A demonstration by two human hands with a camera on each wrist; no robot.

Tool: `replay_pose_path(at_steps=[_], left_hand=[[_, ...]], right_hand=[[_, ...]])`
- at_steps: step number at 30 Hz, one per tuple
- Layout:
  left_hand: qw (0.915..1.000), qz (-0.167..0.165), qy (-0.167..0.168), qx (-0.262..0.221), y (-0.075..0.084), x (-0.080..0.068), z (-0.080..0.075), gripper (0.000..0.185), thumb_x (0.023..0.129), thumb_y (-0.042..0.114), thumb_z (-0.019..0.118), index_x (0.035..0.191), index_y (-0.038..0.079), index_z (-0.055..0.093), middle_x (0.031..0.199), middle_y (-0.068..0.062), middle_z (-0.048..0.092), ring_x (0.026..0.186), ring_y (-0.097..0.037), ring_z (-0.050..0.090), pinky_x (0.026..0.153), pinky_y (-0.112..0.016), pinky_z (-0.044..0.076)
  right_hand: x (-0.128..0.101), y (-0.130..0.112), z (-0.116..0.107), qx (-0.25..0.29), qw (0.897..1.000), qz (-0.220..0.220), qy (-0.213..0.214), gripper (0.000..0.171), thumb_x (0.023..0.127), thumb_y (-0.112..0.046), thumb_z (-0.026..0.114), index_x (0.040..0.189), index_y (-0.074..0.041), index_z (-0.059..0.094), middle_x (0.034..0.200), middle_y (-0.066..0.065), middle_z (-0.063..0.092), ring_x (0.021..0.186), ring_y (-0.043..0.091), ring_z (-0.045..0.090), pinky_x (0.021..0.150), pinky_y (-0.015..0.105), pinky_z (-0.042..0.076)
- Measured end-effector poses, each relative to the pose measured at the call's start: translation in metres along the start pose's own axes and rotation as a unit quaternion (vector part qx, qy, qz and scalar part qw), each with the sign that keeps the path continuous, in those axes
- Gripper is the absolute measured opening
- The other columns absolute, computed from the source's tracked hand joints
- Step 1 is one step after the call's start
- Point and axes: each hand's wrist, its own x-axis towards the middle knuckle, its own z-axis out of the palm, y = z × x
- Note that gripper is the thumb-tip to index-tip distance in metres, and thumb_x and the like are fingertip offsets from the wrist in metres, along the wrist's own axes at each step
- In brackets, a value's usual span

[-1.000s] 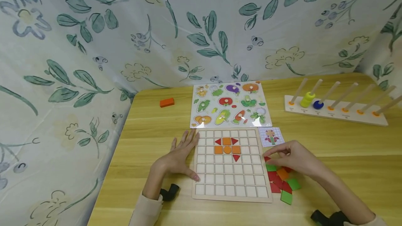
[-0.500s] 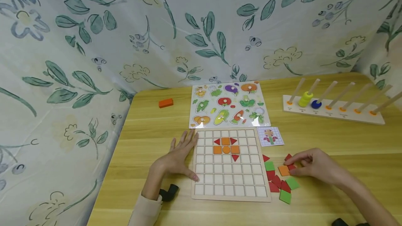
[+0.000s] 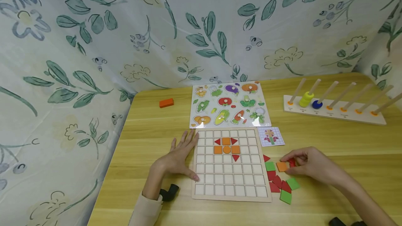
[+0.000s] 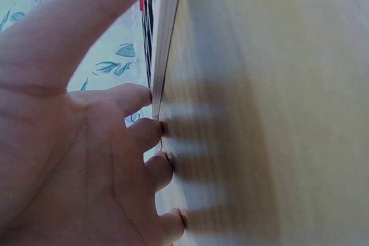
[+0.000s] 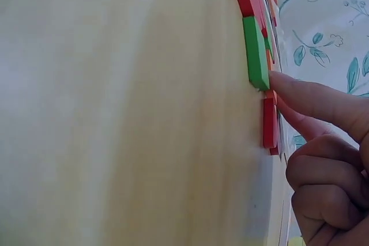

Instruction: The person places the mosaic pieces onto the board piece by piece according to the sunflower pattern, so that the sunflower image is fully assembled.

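Note:
A wooden grid board (image 3: 231, 200) lies flat, with orange squares, an orange circle and red triangles in its upper cells. My left hand (image 3: 176, 158) rests along the board's left edge, fingers spread and thumb on the lower frame; the left wrist view shows fingertips touching that edge. My right hand (image 3: 311, 165) is over the loose tiles, its thumb and index finger pinching an orange square tile (image 3: 281, 166) at its edges. Red pieces (image 3: 292, 162) lie partly hidden beneath this hand. Around it are a green tile (image 3: 292, 183) and red tiles (image 3: 276, 181).
A pattern card (image 3: 271, 136) lies by the board's upper right corner. Behind the board is a vegetable puzzle (image 3: 229, 104). A peg stand (image 3: 334, 109) with yellow and blue rings is at the back right, and an orange block (image 3: 166, 103) at the back left.
My right hand has moved right from the red triangle and green tile beside the board to the orange square, which has shifted slightly up and left. The left hand has stayed still.

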Motion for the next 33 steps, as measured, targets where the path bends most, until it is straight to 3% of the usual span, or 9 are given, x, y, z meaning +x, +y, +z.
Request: replay_pose_path(at_steps=[13, 21, 28, 33], left_hand=[[1.0000, 0.001, 0.002, -0.002, -0.001, 0.000, 0.000, 0.145, 0.065, 0.051, 0.095, 0.168, 0.016, -0.001, 0.174, -0.008, -0.017, 0.161, -0.034, -0.017, 0.126, -0.067, -0.010], [0.9981, 0.042, 0.020, -0.041, -0.015, 0.002, 0.008, 0.147, 0.063, 0.067, 0.089, 0.168, 0.020, -0.003, 0.174, -0.008, -0.018, 0.160, -0.034, -0.021, 0.123, -0.071, -0.016], [1.0000, 0.001, 0.000, -0.009, -0.001, 0.000, 0.000, 0.146, 0.065, 0.053, 0.095, 0.168, 0.018, -0.002, 0.174, -0.005, -0.018, 0.161, -0.032, -0.018, 0.126, -0.067, -0.012], [1.0000, -0.006, 0.000, 0.004, -0.001, 0.001, 0.000, 0.145, 0.065, 0.051, 0.095, 0.168, 0.017, -0.001, 0.174, -0.006, -0.017, 0.161, -0.032, -0.017, 0.127, -0.067, -0.010]], right_hand=[[0.005, -0.002, -0.001, -0.023, 1.000, -0.006, 0.000, 0.032, 0.080, -0.019, 0.089, 0.107, -0.008, 0.077, 0.065, -0.006, 0.028, 0.058, 0.006, 0.028, 0.052, 0.025, 0.024], [0.009, -0.006, 0.002, -0.022, 1.000, -0.018, -0.007, 0.030, 0.083, -0.018, 0.086, 0.106, -0.005, 0.073, 0.066, -0.005, 0.033, 0.058, 0.006, 0.032, 0.051, 0.025, 0.026], [0.010, -0.012, -0.003, -0.025, 0.999, -0.015, 0.037, 0.032, 0.086, -0.025, 0.084, 0.112, -0.007, 0.076, 0.064, -0.007, 0.030, 0.055, 0.005, 0.031, 0.049, 0.024, 0.027], [0.013, -0.025, -0.001, 0.007, 0.999, -0.022, 0.036, 0.039, 0.087, -0.029, 0.083, 0.116, -0.005, 0.075, 0.061, -0.007, 0.027, 0.052, 0.004, 0.027, 0.047, 0.024, 0.028]])
